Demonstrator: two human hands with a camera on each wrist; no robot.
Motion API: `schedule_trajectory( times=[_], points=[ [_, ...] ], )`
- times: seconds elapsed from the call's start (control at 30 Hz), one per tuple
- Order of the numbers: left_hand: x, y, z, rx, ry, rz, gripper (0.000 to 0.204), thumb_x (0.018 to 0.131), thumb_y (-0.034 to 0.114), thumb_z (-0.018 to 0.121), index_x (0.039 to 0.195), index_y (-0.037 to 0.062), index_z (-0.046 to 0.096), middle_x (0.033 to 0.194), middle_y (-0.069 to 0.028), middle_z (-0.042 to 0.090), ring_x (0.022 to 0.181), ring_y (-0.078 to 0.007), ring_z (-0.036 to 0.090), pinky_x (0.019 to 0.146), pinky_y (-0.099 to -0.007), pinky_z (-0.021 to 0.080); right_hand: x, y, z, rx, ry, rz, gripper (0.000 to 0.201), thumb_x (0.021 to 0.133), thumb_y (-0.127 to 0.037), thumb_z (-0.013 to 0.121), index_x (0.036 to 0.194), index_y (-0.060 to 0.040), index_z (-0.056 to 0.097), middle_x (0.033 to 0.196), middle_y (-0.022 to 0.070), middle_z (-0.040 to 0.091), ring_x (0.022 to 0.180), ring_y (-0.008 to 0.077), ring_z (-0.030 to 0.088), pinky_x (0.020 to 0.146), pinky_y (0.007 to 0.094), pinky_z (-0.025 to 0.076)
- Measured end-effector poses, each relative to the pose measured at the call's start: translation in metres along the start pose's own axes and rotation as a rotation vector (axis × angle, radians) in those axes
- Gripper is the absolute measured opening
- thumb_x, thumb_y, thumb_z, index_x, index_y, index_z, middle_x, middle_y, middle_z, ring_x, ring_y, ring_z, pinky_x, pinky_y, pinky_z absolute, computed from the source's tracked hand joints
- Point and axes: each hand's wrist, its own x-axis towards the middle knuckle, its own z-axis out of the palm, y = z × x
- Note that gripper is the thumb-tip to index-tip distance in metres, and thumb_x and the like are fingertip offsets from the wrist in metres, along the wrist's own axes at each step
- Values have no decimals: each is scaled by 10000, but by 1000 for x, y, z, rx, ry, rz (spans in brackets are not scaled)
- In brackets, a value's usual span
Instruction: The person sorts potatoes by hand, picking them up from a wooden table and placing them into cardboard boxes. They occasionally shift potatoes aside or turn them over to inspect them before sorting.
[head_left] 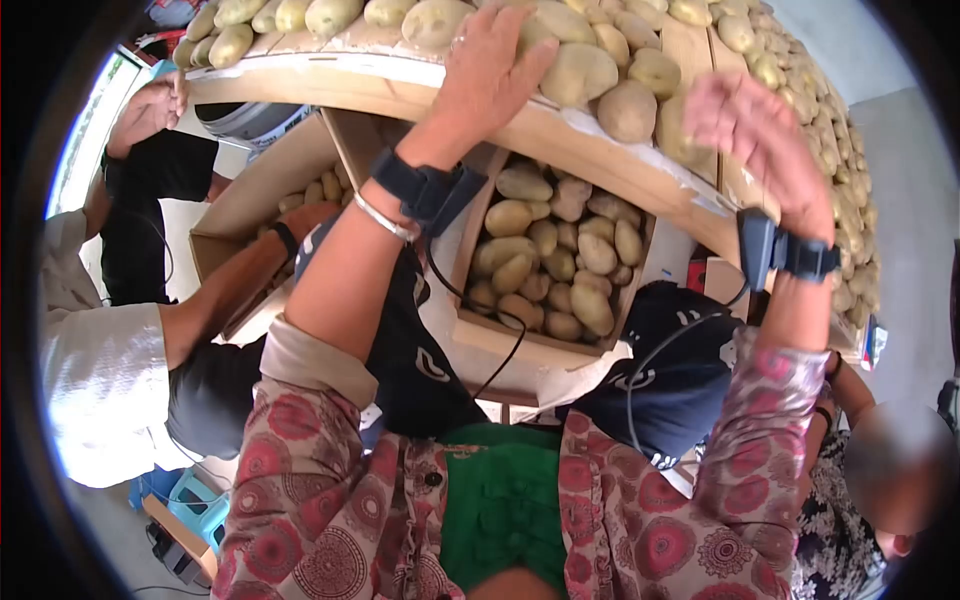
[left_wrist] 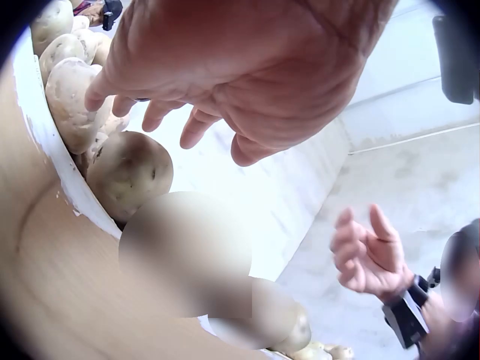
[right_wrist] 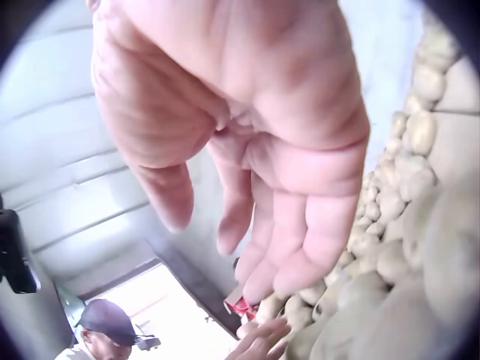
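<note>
Potatoes lie along the wooden tabletop's edge. My left hand is over this row, fingers spread and palm down, beside a large potato. In the left wrist view a fingertip overlaps a pale potato, and nothing is gripped. To the right, my right hand is held up over the table near a rounded potato. Its fingers are loosely bent with nothing in them, as the right wrist view shows. Below the edge, between the knees, stands a cardboard box holding many potatoes.
A big heap of potatoes covers the table's right side. At left, another person's arm reaches into a second cardboard box with potatoes. Someone else sits at right. A blue stool stands at lower left.
</note>
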Motion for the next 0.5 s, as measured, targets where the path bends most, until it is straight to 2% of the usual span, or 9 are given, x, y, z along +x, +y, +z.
schedule_trajectory(
  times=[0.03, 0.07, 0.17, 0.2, 0.27, 0.33, 0.37, 0.43, 0.5],
  points=[
    [3, 7, -4, 2, -25, -4, 390, 887, 227, 564, 1192, -3, 486, 1139, -248, 507, 1067, -414, 477, 908, -447, 400, -19, 11, 14, 18, -75, 13, 315, 905, -269, 598, 1143, -64, 593, 1041, 78, 661, 932, 165, 656, 800, 256, 516],
    [4, 12, -6, 5, -46, -5, 413, 889, 191, 556, 1228, -23, 455, 1178, -256, 474, 1106, -404, 464, 936, -437, 387, -35, 22, 29, -65, -21, 251, 264, 923, -254, 578, 1101, -64, 618, 1011, 76, 667, 897, 155, 658, 775, 253, 520],
    [3, 20, -13, -89, -80, -53, 394, 896, 189, 544, 1216, -25, 459, 1203, -262, 467, 1094, -401, 473, 922, -432, 393, -56, 89, 42, -281, -38, 502, 249, 948, -226, 547, 1092, -38, 625, 950, 32, 661, 838, 97, 610, 692, 235, 499],
    [3, 20, -14, -86, -81, -50, 394, 896, 189, 544, 1216, -25, 459, 1203, -262, 467, 1094, -401, 473, 922, -432, 393, -59, 104, 46, -361, 77, 596, 252, 917, -203, 553, 1055, -9, 636, 933, 104, 671, 829, 190, 634, 689, 301, 502],
    [1, 19, -9, -114, 54, -14, 335, 884, 124, 542, 1181, -16, 475, 1093, -219, 533, 973, -343, 538, 840, -394, 438, -63, 177, 20, -801, 197, 490, 263, 847, -176, 549, 987, 28, 638, 929, 216, 655, 853, 339, 631, 732, 398, 497],
    [-2, 11, -9, -91, -2, -45, 353, 906, 193, 535, 1192, -7, 488, 1148, -217, 525, 1060, -360, 503, 911, -393, 402, -59, 241, -7, -1241, 64, 479, 327, 842, -214, 536, 1071, 16, 582, 931, 218, 634, 809, 361, 624, 701, 424, 509],
    [2, 5, -10, -54, -51, -73, 381, 928, 263, 529, 1204, 1, 500, 1202, -215, 517, 1147, -376, 468, 982, -392, 366, -64, 285, -23, -1267, 77, 283, 332, 806, -188, 539, 1061, 25, 559, 954, 297, 593, 855, 459, 574, 766, 481, 482],
    [4, 8, -11, -65, -16, -55, 363, 929, 251, 526, 1206, 18, 493, 1200, -207, 521, 1149, -378, 473, 984, -395, 366, -66, 296, 1, -1042, 245, 401, 576, 803, -345, 593, 1218, 38, 480, 1127, 320, 562, 1064, 447, 541, 936, 457, 430],
    [6, 11, -14, -22, -17, -89, 350, 934, 239, 519, 1207, 22, 490, 1220, -218, 503, 1165, -387, 459, 990, -401, 360, -51, 305, 14, -992, 218, 713, 812, 791, -440, 620, 1318, 109, 337, 1310, 339, 427, 1212, 507, 401, 1024, 499, 350]
  ],
)
